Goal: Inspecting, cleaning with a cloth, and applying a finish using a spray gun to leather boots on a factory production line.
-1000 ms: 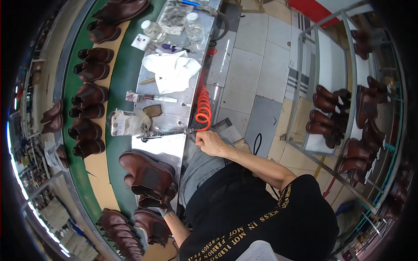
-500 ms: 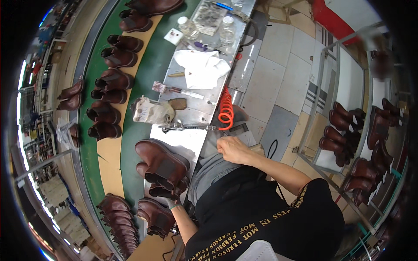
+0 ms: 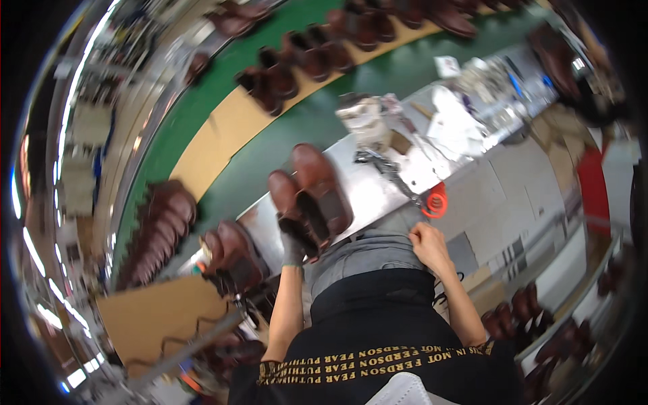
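A pair of brown leather ankle boots [image 3: 314, 177] is at the table's near edge, toes pointing away and openings toward me. My left hand [image 3: 292, 251], which looks covered by a grey glove, is closed at the heel end of the left boot; its fingers are mostly hidden by the boot. My right hand [image 3: 429, 244] is curled into a loose fist beside my grey-clad thigh, with nothing visible in it. Just left of the pair stand more brown boots [image 3: 236, 253]. Beyond the right hand lies a metal air gun [image 3: 388, 169] with a coiled orange hose [image 3: 436, 201].
On the metal tabletop [image 3: 368, 202] lie a stained cloth bundle [image 3: 361, 118], a white cloth [image 3: 449, 121] and a brown block [image 3: 399, 142]. A green conveyor [image 3: 270, 145] carries rows of brown boots. Cardboard [image 3: 158, 324] is at the lower left; a shoe rack [image 3: 540, 270] stands at right.
My view has swung left, so the table now runs up to the right and the picture is blurred. The left hand stays at the boot; the right hand stays curled near my thigh.
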Motion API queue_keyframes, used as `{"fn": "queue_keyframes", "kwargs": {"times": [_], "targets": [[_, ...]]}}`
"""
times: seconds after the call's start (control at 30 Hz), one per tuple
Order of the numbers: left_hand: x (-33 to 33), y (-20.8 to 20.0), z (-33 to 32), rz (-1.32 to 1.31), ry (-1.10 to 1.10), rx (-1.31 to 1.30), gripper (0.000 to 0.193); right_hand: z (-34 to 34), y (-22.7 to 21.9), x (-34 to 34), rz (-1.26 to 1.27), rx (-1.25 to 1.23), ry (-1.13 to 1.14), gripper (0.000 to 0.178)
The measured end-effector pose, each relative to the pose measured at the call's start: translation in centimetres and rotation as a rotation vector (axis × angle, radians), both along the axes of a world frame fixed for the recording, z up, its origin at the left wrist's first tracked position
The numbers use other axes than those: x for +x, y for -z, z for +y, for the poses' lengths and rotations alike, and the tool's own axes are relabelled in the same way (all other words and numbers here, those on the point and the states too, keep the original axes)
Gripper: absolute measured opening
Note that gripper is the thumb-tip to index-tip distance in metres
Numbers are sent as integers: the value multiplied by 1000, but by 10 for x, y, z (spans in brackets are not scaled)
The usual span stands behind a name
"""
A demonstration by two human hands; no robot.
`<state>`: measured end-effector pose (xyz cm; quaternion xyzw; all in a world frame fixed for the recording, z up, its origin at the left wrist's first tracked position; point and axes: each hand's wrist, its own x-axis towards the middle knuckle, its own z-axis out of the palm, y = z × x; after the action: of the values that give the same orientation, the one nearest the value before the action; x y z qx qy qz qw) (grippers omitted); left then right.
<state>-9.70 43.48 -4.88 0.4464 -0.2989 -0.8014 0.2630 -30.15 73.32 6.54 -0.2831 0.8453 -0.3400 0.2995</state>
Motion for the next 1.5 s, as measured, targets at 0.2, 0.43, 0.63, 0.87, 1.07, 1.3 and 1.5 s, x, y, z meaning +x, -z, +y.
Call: {"fn": "queue_keyframes", "kwargs": {"times": [0.2,0.43,0.63,0.87,1.07,1.3,1.5], "targets": [[16,-15,7,-22,-24,-86,54,-27,-24,-18,124,253,-293,14],[11,-52,10,-81,-140,150,63,-126,-41,-25,-48,-70,-265,36],[13,-52,10,-34,-126,162,61,-207,37,-24,-557,-28,-75,77],[19,-59,10,-2,-158,231,67,-218,18,0,-651,63,64,90],[9,-74,-2,220,-167,340,79,-220,46,-11,-672,-27,125,95],[19,-58,9,241,-252,402,75,-220,24,0,-756,-23,146,51],[23,-91,15,286,-42,282,80,-203,44,-22,-929,-161,216,41]]}}
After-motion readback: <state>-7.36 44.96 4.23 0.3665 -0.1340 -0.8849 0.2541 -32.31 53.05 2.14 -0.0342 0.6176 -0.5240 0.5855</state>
